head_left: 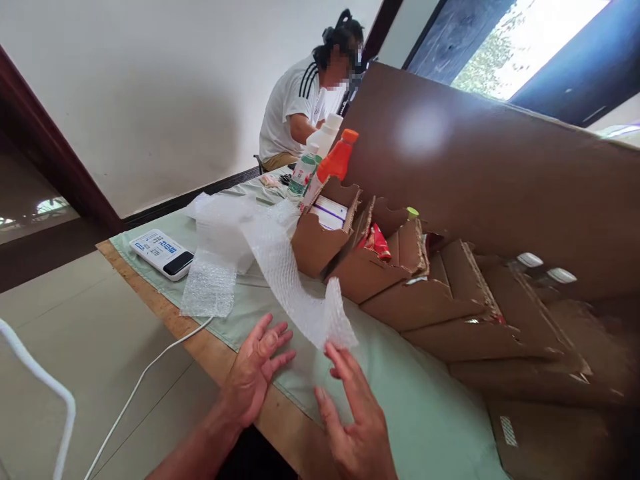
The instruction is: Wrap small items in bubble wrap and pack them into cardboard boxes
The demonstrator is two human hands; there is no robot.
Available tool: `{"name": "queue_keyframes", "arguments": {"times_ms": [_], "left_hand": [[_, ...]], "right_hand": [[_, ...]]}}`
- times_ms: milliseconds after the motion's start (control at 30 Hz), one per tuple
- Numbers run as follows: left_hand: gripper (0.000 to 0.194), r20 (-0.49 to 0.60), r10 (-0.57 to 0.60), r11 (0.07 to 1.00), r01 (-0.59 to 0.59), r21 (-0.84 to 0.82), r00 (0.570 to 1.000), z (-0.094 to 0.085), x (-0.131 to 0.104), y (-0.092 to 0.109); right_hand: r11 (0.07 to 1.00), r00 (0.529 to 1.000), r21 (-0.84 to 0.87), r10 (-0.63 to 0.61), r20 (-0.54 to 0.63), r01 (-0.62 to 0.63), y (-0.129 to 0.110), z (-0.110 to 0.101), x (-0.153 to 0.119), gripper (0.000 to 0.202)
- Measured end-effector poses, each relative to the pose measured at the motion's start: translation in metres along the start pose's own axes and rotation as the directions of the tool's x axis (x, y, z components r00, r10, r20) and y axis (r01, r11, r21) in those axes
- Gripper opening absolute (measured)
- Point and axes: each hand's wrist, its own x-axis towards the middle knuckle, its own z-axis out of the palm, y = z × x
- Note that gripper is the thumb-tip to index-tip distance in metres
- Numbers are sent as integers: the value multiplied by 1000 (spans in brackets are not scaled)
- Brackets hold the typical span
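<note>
My left hand (pixel 254 373) hovers over the table's near edge, palm up, fingers spread and holding nothing. To its right, my right hand (pixel 356 417) has its thumb apart from its fingers. Its fingertips are at the free end of a long strip of bubble wrap (pixel 285 267), touching it or just in front of it. That strip curls up at this end and runs back across the cloth to a bunched pile of clear wrap (pixel 225 223). A flat piece of bubble wrap (pixel 210 287) lies at the pile's near side, by the table edge.
A white device with a dark panel (pixel 163 255) lies left of the wrap, with a white cable (pixel 150 367) hanging nearby. Cardboard bins (pixel 380 280) holding packets line the right side before a tall brown board (pixel 475 160). Bottles (pixel 340 157) stand behind; a person (pixel 293 100) sits beyond.
</note>
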Motion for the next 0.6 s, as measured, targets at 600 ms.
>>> {"name": "queue_keyframes", "arguments": {"times_ms": [600], "left_hand": [[19, 124, 468, 671, -443, 595, 875, 83, 136, 203]], "right_hand": [[984, 989, 156, 60, 135, -81, 22, 21, -77, 29]]}}
